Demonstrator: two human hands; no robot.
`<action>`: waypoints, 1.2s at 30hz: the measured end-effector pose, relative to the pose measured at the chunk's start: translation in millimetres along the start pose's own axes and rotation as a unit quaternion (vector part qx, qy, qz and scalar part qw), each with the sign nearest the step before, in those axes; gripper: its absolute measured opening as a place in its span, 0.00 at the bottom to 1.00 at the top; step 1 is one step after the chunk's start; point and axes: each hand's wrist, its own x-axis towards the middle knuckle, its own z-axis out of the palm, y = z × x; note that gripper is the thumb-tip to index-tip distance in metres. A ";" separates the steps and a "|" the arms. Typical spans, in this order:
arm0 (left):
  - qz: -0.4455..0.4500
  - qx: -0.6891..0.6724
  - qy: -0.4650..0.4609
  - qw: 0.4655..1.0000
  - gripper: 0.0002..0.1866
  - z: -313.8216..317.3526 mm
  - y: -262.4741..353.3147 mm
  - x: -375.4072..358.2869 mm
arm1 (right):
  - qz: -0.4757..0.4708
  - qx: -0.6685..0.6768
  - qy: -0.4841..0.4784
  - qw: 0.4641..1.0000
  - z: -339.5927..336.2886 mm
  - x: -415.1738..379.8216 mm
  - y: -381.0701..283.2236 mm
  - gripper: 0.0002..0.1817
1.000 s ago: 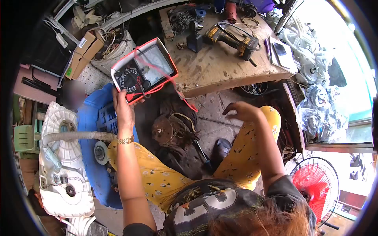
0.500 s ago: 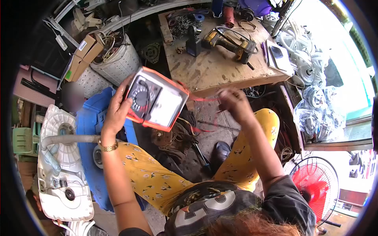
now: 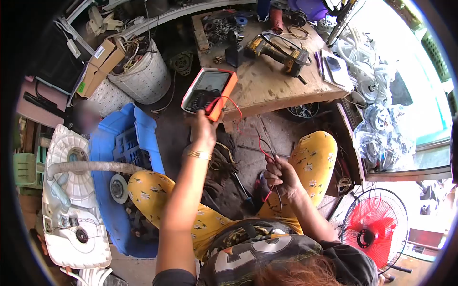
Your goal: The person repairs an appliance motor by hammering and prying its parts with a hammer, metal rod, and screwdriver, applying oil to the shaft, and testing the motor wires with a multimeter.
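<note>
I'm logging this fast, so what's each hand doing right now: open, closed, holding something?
Left hand: holding the orange-and-white box with the multimeter inside.
Right hand: closed, holding the test leads.

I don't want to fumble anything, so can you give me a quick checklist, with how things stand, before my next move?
1. Box held: ok, the left hand grips its near side.
2. Leads under control: ok, the right hand is closed around them, though a length hangs loose towards the box.
3. Dial setting on the meter: cannot tell, too small to read.
4. Lead tips apart: cannot tell, too fine to make out.
5. Power tool clear of both hands: ok, it lies farther back on the bench.
6. Floor space between the knees clear: not ok, a long-shafted tool lies there.
</note>
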 end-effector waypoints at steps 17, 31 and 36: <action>-0.346 -0.119 -0.169 0.915 0.21 -43.5 -59.1 -186.9 | -0.202 0.063 0.011 0.977 56.9 46.3 31.4 0.15; 0.059 0.387 -0.134 0.910 0.14 -61.8 -11.9 -166.8 | -0.434 -0.697 0.225 0.525 -14.7 19.1 47.3 0.35; 0.185 0.457 -0.138 0.859 0.15 -43.2 -22.3 -189.4 | -0.198 -0.615 -0.020 0.763 0.3 63.2 60.5 0.15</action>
